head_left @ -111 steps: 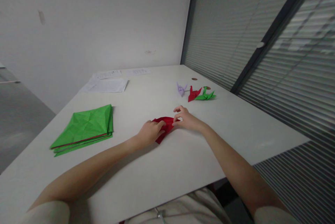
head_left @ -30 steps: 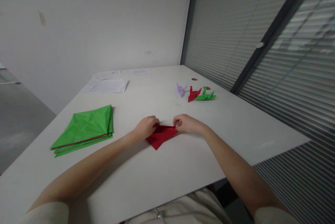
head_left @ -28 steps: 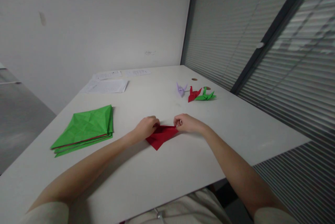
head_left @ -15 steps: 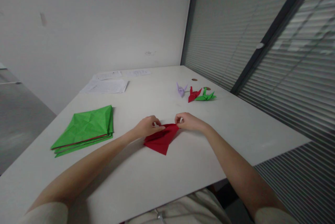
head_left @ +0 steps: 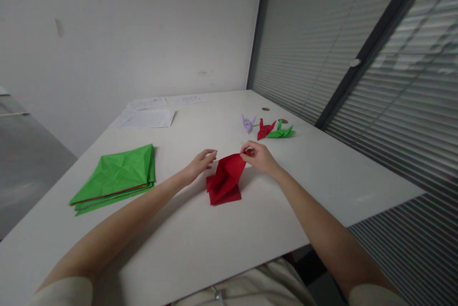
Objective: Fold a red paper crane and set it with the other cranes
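Observation:
A partly folded sheet of red origami paper [head_left: 227, 172] stands half raised from the white table [head_left: 200, 248], its layers parted and its lower flaps resting on the surface. My right hand [head_left: 263, 157] pinches the upper right corner between thumb and fingers. Just left of the paper, my left hand [head_left: 200, 165] hovers with fingers apart, holding nothing. A small gap shows between its fingertips and the red sheet.
Folded green paper sheets [head_left: 123, 170] lie stacked at the left, with a red edge among them. Beyond my right hand sit a lilac paper crane [head_left: 247, 123], a red paper crane [head_left: 265, 129] and a green paper crane [head_left: 281, 130]. Printed papers [head_left: 148, 118] lie farther back.
My left hand has let go of the red paper and drawn slightly away. The right hand has lifted its corner up, opening the layers.

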{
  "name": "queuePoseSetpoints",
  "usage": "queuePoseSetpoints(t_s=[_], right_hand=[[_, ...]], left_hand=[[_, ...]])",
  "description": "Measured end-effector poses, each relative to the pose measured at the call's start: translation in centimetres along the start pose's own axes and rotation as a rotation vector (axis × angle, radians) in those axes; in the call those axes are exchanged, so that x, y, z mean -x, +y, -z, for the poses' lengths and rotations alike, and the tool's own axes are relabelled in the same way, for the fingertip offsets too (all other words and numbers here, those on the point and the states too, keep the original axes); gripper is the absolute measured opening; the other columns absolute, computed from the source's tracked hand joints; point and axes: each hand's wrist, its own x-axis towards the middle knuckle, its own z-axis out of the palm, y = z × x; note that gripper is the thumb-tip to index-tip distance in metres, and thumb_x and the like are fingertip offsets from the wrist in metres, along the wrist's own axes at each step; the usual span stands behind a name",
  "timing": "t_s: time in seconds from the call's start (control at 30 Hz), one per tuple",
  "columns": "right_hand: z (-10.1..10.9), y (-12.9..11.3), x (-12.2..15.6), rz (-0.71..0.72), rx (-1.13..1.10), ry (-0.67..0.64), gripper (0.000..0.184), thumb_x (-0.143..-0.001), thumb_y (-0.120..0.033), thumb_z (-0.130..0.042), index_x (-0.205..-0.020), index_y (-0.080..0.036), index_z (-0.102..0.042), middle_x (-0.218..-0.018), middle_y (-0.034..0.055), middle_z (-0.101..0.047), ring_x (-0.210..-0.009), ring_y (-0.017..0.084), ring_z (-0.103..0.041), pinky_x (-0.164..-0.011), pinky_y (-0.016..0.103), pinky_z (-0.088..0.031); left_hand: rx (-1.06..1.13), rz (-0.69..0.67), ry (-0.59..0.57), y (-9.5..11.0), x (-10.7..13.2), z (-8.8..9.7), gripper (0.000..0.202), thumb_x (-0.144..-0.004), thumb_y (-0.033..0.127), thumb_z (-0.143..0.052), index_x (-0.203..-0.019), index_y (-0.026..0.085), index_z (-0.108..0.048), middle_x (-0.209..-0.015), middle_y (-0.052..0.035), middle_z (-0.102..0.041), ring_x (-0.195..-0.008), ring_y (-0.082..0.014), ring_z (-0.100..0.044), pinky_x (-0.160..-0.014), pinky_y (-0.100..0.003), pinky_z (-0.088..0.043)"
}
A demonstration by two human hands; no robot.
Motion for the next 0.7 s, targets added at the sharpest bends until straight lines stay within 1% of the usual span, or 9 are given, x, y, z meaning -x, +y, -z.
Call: queuePoseSetpoints(t_s=[0.03, 0.07, 0.2, 0.3, 0.4, 0.5, 0.53, 0.6, 0.7], right_hand=[[0.0, 0.0, 0.0, 0.006, -0.009, 0.003, 0.008, -0.072, -0.025, -0.061, -0.074, -0.019, -0.057, -0.074, 0.0009, -0.06, -0.06, 0.012, -0.054, -0.06, 0.025, -0.046], [0.0, -0.1, 0.0, 0.011, -0.019, 0.009, 0.009, -0.072, -0.027, -0.061, -0.075, -0.019, -0.057, -0.074, 0.0012, -0.06, -0.062, 0.012, -0.054, -0.062, 0.026, -0.047], [0.2, -0.2, -0.1, 0.062, -0.069, 0.061, 0.014, -0.074, -0.032, -0.062, -0.076, -0.02, -0.056, -0.076, 0.0018, -0.059, -0.069, 0.014, -0.056, -0.068, 0.029, -0.049], [0.2, -0.4, -0.2, 0.084, -0.09, 0.136, 0.016, -0.074, -0.036, -0.062, -0.076, -0.021, -0.055, -0.075, 0.002, -0.058, -0.073, 0.016, -0.056, -0.07, 0.03, -0.049], [0.1, -0.4, -0.3, 0.108, -0.073, 0.197, 0.016, -0.076, -0.036, -0.06, -0.076, -0.022, -0.053, -0.076, 0.0022, -0.056, -0.074, 0.017, -0.055, -0.07, 0.03, -0.048], [-0.2, -0.5, -0.1, 0.16, -0.042, 0.18, 0.011, -0.078, -0.032, -0.058, -0.076, -0.022, -0.054, -0.077, 0.002, -0.055, -0.072, 0.015, -0.053, -0.068, 0.029, -0.046], [-0.4, -0.5, 0.0, 0.17, -0.025, 0.166, 0.01, -0.078, -0.03, -0.058, -0.076, -0.022, -0.054, -0.077, 0.0019, -0.054, -0.071, 0.015, -0.052, -0.067, 0.028, -0.045], [-0.7, -0.7, 0.2, 0.169, 0.018, 0.145, 0.007, -0.079, -0.027, -0.057, -0.076, -0.021, -0.054, -0.079, 0.0021, -0.054, -0.071, 0.015, -0.052, -0.066, 0.028, -0.044], [-1.2, -1.1, 0.4, 0.172, 0.07, 0.138, 0.004, -0.079, -0.023, -0.055, -0.076, -0.021, -0.053, -0.079, 0.0023, -0.054, -0.072, 0.015, -0.052, -0.067, 0.028, -0.043]], left_hand=[[-0.031, -0.027, 0.068, -0.2, -0.2, 0.2, 0.056, -0.08, 0.061, -0.055, -0.114, 0.017, -0.052, -0.112, -0.0118, -0.057, -0.097, -0.0187, -0.057, -0.084, -0.032, -0.046], [-0.031, -0.015, 0.089, -0.3, -0.4, 0.4, 0.056, -0.08, 0.062, -0.054, -0.112, 0.016, -0.053, -0.111, -0.0121, -0.057, -0.096, -0.0189, -0.057, -0.083, -0.032, -0.046], [0.038, 0.024, 0.112, -0.6, -0.6, 1.1, 0.059, -0.077, 0.064, -0.055, -0.109, 0.015, -0.052, -0.109, -0.0136, -0.058, -0.093, -0.0199, -0.059, -0.079, -0.031, -0.046], [0.126, 0.064, 0.128, -0.4, -0.4, 1.0, 0.06, -0.08, 0.066, -0.048, -0.117, 0.019, -0.046, -0.108, -0.0132, -0.061, -0.084, -0.0198, -0.062, -0.071, -0.031, -0.047], [0.244, 0.126, 0.044, 0.0, 0.0, 0.2, 0.062, -0.084, 0.067, -0.042, -0.128, 0.024, -0.037, -0.101, -0.0102, -0.066, -0.072, -0.0186, -0.063, -0.064, -0.03, -0.047], [0.311, 0.089, -0.074, 0.4, 0.5, -0.8, 0.064, -0.084, 0.062, -0.05, -0.134, 0.026, -0.034, -0.091, -0.0059, -0.069, -0.071, -0.0185, -0.064, -0.063, -0.028, -0.047], [0.321, 0.063, -0.106, 0.5, 0.8, -1.1, 0.062, -0.084, 0.058, -0.054, -0.134, 0.026, -0.036, -0.088, -0.005, -0.069, -0.072, -0.0179, -0.064, -0.064, -0.027, -0.047], [0.33, 0.025, -0.136, 0.8, 1.2, -1.7, 0.055, -0.083, 0.049, -0.062, -0.129, 0.024, -0.045, -0.086, -0.0035, -0.068, -0.072, -0.0151, -0.063, -0.066, -0.025, -0.047], [0.341, 0.033, -0.157, 1.0, 1.6, -2.2, 0.045, -0.077, 0.04, -0.071, -0.115, 0.019, -0.058, -0.095, -0.0057, -0.068, -0.078, -0.0149, -0.063, -0.071, -0.025, -0.048]])
